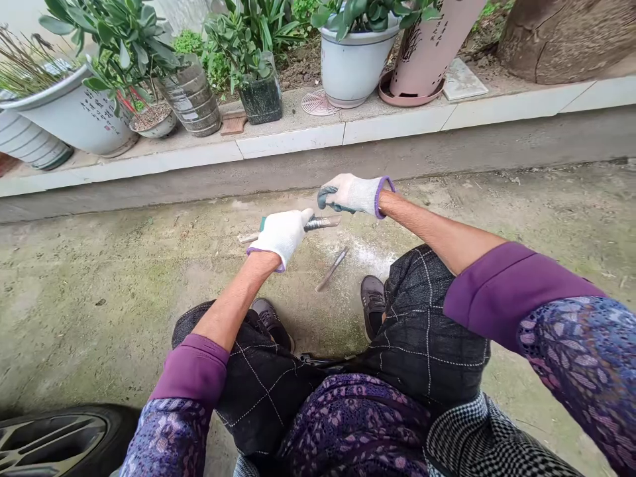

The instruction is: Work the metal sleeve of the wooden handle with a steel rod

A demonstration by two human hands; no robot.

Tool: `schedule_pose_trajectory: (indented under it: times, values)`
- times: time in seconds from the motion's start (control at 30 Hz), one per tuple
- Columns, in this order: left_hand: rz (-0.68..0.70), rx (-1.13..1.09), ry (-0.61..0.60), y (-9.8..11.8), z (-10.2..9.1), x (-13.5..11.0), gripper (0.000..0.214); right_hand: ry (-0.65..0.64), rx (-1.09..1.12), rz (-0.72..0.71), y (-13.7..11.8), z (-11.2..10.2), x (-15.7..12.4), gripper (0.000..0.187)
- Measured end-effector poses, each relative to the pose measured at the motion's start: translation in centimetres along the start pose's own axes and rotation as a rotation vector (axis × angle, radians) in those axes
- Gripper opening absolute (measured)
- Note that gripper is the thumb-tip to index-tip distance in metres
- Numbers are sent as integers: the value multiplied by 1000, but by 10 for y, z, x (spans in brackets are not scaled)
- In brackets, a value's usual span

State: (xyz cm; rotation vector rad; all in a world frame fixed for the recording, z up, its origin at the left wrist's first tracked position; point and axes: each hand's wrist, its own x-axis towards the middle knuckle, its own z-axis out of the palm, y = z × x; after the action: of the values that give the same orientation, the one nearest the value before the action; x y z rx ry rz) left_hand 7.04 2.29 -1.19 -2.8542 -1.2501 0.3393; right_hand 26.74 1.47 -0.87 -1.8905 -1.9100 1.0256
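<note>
Shoes (372, 299) nearest, one either side of loose rod (332, 269), which lies flat on ground (124, 305). White powder (368, 257) just right of rod. Beyond rod, leftward: gloved left hand (282, 233) gripping stick (325, 222). Beyond rod, slightly right: gloved right hand (342, 192), fingers curled, can't tell if holding anything. Farthest past rod: ledge (298, 140) with potted plants (355, 69).
</note>
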Motion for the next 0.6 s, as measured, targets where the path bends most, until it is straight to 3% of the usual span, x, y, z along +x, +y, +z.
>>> schedule_pose_trajectory:
  times: [0.13, 0.33, 0.47, 0.6]
  values:
    - [-95, -103, 37, -9, -11, -3, 28, -97, 68, 41, -1, 15, 3, 17]
    - [-209, -79, 90, -30, 4, 8, 28, -191, 12, -41, -22, 29, -14, 21]
    - [-160, 33, 39, -28, 16, 9, 30, -122, 12, -54, -32, 22, -25, 20]
    - [-29, 56, -20, -13, 17, 2, 30, 16, 30, -47, -20, 5, -20, 21]
